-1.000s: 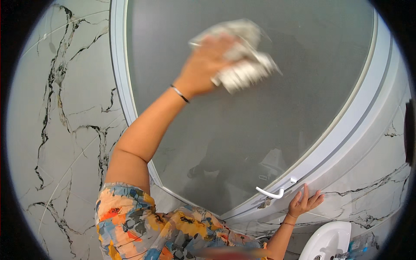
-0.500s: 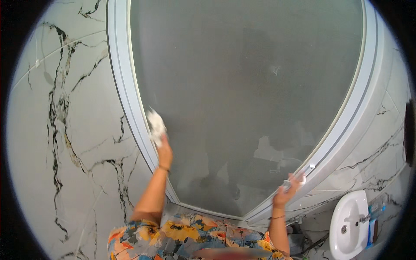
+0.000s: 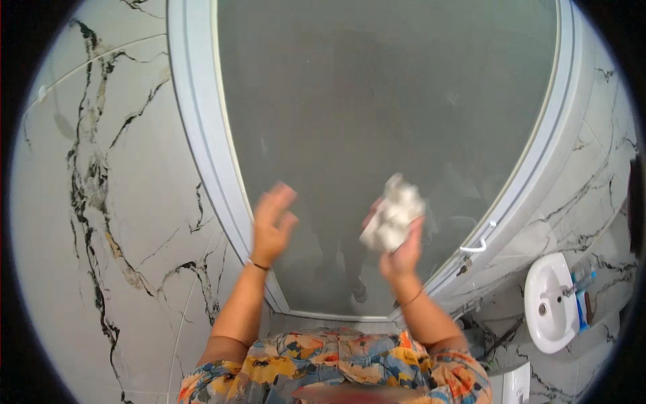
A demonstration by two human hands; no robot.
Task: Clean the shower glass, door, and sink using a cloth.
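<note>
A crumpled white cloth (image 3: 394, 214) is gripped in my right hand (image 3: 402, 257), in front of the lower middle of a grey glass door panel (image 3: 377, 121). My left hand (image 3: 272, 225) holds nothing; its fingers are raised, somewhat blurred, near the left side of the panel. A pale frame (image 3: 202, 128) borders the glass. On the frame's right side sits a white door handle (image 3: 473, 248), with a key or lock fitting (image 3: 464, 266) just below it.
Marble-patterned wall tiles (image 3: 134, 202) stand on the left and also on the right. A white washbasin (image 3: 550, 303) with a tap is at lower right, blue items (image 3: 583, 310) beside it. A white fixture (image 3: 515, 385) shows at the bottom right.
The white cloth has passed from my left hand to my right. My right hand has let go of the door handle and moved left; my left hand has come away from the frame's edge.
</note>
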